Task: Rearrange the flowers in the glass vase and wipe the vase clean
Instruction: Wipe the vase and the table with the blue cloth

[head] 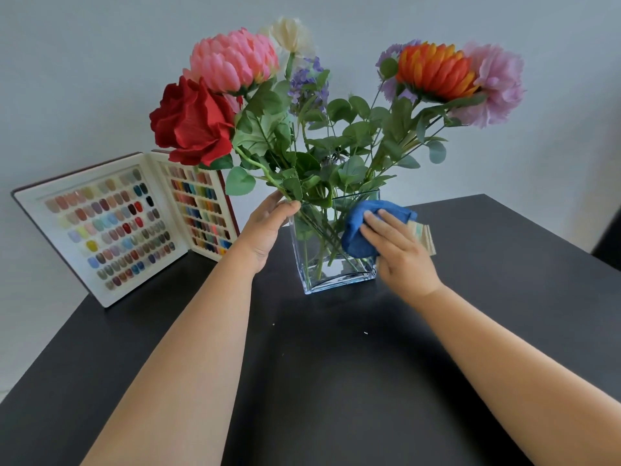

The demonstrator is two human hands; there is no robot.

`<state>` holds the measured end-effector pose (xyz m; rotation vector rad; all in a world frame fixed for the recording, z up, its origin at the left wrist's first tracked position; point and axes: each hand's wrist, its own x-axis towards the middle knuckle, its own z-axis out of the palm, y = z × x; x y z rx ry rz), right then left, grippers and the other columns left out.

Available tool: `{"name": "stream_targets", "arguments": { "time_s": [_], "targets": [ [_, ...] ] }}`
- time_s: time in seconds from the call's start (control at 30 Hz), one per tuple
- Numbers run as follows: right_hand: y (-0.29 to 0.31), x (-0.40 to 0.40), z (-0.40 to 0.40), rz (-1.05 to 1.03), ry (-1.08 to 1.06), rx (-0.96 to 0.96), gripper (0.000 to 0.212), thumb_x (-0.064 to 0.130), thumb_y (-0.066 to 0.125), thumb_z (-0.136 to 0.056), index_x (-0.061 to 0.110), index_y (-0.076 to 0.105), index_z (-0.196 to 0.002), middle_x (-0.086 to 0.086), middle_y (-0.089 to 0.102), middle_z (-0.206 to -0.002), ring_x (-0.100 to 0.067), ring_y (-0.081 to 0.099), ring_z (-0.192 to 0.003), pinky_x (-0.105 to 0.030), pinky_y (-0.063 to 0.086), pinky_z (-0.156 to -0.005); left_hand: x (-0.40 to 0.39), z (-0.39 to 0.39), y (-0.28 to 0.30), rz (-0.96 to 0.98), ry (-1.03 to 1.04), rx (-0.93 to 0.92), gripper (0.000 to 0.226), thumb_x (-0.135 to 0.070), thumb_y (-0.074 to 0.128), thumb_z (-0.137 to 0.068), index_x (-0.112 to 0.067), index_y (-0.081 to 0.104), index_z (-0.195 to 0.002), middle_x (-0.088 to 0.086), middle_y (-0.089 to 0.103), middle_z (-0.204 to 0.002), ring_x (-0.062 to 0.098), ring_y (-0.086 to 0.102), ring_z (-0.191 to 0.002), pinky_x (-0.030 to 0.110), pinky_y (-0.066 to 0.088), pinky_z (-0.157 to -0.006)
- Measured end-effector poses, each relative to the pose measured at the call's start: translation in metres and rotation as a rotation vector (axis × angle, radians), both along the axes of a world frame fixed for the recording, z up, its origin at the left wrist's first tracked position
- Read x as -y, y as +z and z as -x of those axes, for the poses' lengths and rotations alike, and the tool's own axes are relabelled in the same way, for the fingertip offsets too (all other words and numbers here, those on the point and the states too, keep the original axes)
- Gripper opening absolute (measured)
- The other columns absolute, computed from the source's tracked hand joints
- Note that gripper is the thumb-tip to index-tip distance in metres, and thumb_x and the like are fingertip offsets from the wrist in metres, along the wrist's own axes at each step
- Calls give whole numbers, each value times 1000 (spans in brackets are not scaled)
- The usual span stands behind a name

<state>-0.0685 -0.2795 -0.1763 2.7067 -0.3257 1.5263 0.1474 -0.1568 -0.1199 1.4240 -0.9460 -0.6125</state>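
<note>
Both forearms are reaching in from the near edge of the black tabletop (336, 381) toward the glass vase (331, 270), which is standing upright w/ its square base flat, roughly mid-table and a bit toward the far edge. The right hand (400, 250) is pressing a blue cloth (361, 232) against the vase's right front face, fingers fairly straight and spread over the cloth, pushing rather than clenching. The left hand (268, 227) is curling round the vase's upper left corner at the rim, thumb touching a stem, bracing it. Judging by looks: the glass is probably thin, smooth and slippery, w/ sharp-ish corners, so fragile and prone to sliding on the table; bracing at the rim corner, or lower on the walls, seems the safest hold. Little or no water showing, so likely light at the bottom, while the flowers (336, 105) are towering above and splaying wide, making it top-heavy and tippy under side pressure. Stems look stiff, blooms likely artificial and light. Behind the vase on the right a stack of colour cards (424, 237) is peeking out; at the far left corner a nail swatch book (111, 230) is standing open.
</note>
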Motion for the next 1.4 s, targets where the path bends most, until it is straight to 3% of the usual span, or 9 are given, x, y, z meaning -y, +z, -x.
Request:
{"name": "stream_targets", "arguments": {
  "time_s": [0.1,0.47,0.7,0.8,0.9,1.0,1.17,1.3,1.4],
  "targets": [
    [2,-13,-17,55,77,-63,54,-26,62,-64,-6,65,-115,-23,60,-124,-48,51,-118,-60,45,-95,1,2,0,7,-4,-4,52,-56,66,-63,-38,64,-112,-24,73,-103,-10,63,-98,20,32,-86],
    [-6,-35,-42,340,192,-321,34,-4,44,-90,-4,64,-118,-18,61,-126,-43,54,-118,-54,44,-99,-1,7,3,33,38,-28,65,-53,68,-66,-29,62,-126,-20,73,-107,-10,64,-98,22,36,-85],
    [-9,0,6,578,200,-651,35,6,73,-80,8,70,-114,-5,63,-127,-30,56,-120,-42,51,-93,-2,1,4,42,38,-36,80,-51,70,-61,-19,57,-132,-5,71,-120,14,58,-121,42,30,-117],
    [14,18,15,515,144,-512,34,-3,71,-76,0,69,-111,-12,67,-119,-37,61,-110,-46,53,-89,1,-2,4,59,17,-34,75,-50,70,-60,-19,59,-128,-9,73,-110,13,61,-115,43,30,-117],
    [35,20,5,382,122,-295,31,-10,48,-86,-8,67,-110,-19,66,-117,-45,60,-107,-52,50,-90,3,-2,4,71,15,-52,77,-50,71,-59,-19,59,-129,-10,73,-108,12,62,-112,41,31,-116],
    [27,7,-10,297,118,-183,43,-23,55,-70,-8,67,-108,-20,66,-115,-46,59,-107,-55,50,-89,3,0,3,81,12,-57,76,-49,71,-60,-18,59,-128,-11,74,-106,12,63,-111,41,33,-115],
    [1,2,-17,341,252,-358,38,-13,50,-81,-3,66,-115,-16,64,-123,-43,57,-114,-52,47,-96,2,1,4,86,11,-55,76,-50,71,-60,-18,58,-128,-11,74,-104,12,63,-111,43,33,-116],
    [-7,26,18,565,230,-656,45,-2,78,-70,5,70,-113,-8,63,-127,-34,57,-117,-46,48,-96,1,2,5,81,19,-41,79,-50,70,-61,-16,58,-130,-4,72,-112,20,60,-119,50,31,-117],
    [12,49,33,520,168,-516,31,-5,64,-82,-1,68,-113,-13,64,-124,-38,58,-114,-51,48,-95,3,2,6,94,14,-14,69,-51,68,-62,-21,61,-123,-3,72,-112,22,60,-119,52,31,-116]
  ]
}}
